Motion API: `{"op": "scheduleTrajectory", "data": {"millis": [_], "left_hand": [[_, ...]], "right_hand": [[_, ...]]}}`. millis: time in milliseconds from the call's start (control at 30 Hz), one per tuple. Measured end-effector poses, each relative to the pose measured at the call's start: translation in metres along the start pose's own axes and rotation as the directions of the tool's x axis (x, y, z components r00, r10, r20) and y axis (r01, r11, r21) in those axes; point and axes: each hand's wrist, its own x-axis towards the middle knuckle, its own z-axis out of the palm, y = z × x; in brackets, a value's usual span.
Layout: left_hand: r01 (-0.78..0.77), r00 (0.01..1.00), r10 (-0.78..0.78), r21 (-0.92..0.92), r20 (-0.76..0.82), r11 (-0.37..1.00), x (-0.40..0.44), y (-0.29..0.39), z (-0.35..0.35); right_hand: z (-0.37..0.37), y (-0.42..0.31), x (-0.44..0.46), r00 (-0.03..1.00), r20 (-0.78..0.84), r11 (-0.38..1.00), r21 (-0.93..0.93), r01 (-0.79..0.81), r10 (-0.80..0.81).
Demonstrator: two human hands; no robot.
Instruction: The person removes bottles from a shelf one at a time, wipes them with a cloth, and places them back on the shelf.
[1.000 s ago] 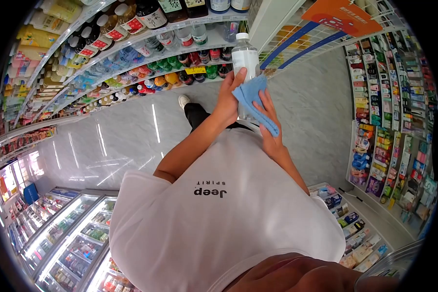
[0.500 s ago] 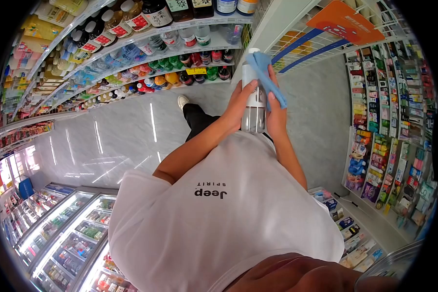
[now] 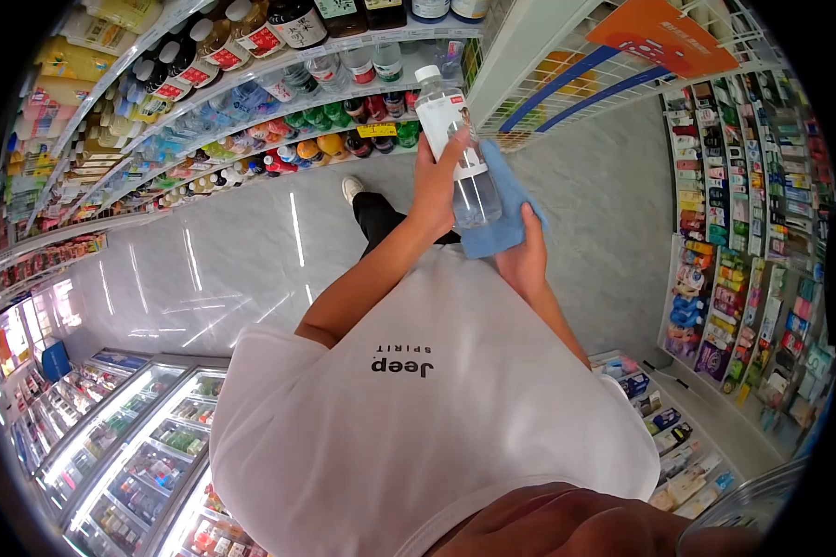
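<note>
Floor (image 3: 604, 186) gives room either side; shelf (image 3: 418, 34) and rack (image 3: 529, 70) edges lie ahead. The left grip (image 3: 437, 186) closes around the bottle (image 3: 475, 187); the right grip (image 3: 527, 252), partly curled, holds the cloth (image 3: 503, 229) at its base.

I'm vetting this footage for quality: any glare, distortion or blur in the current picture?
Head view: straight lines bow, as along the shelves, and corners go black; head view: light streaks gleam on the floor, and the fridges shine brightly; head view: bottle and cloth look fairly sharp, goods at the right edge softer.
</note>
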Motion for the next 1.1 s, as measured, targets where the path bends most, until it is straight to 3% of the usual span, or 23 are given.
{"op": "scheduleTrajectory", "data": {"millis": [67,267,367,567,767,867,933,1000,1033,1067,1100], "left_hand": [[-0.118,0.992,0.113,0.096,0.058,0.988,-0.003,-0.002,0.003],[-0.373,0.915,0.310,0.245,0.259,0.895,-0.012,-0.001,0.014],[-0.458,0.865,0.348,0.285,0.362,0.842,-0.010,-0.003,0.008],[-0.433,0.862,0.314,0.255,0.397,0.865,-0.002,-0.006,-0.004],[-0.290,0.900,0.213,0.157,0.379,0.944,-0.005,-0.004,-0.002],[-0.001,0.949,0.013,-0.036,0.314,0.999,-0.003,0.000,-0.004],[0.105,0.944,-0.090,-0.029,0.317,0.994,0.003,-0.005,-0.009],[0.278,0.911,-0.258,-0.016,0.321,0.960,0.003,-0.006,-0.015],[0.179,0.966,-0.184,0.043,0.181,0.983,-0.002,-0.011,-0.009],[0.181,0.961,-0.188,0.051,0.201,0.982,-0.003,-0.011,-0.006],[0.182,0.957,-0.190,0.057,0.219,0.982,-0.005,-0.010,-0.003]], "right_hand": [[0.027,-0.015,0.002,0.996,-0.042,0.989,0.132,-0.067,0.074],[0.016,-0.012,0.027,0.951,0.211,0.826,0.476,-0.302,0.226],[0.016,-0.016,0.027,0.947,0.188,0.807,0.495,-0.321,0.261],[0.012,-0.030,0.015,0.954,0.179,0.816,0.495,-0.300,0.242],[0.008,-0.029,0.014,0.965,0.127,0.838,0.480,-0.261,0.228],[0.018,-0.035,0.007,0.998,-0.032,0.954,0.298,-0.044,0.056],[0.016,-0.038,0.005,0.987,0.121,0.993,-0.029,0.111,-0.107],[0.018,-0.036,0.003,0.938,0.255,0.906,-0.292,0.308,-0.236],[0.026,-0.033,0.006,0.901,0.312,0.824,-0.390,0.411,-0.302],[0.032,-0.034,0.009,0.856,0.377,0.719,-0.475,0.507,-0.355],[0.033,-0.037,0.009,0.871,0.348,0.732,-0.480,0.483,-0.346]]}}
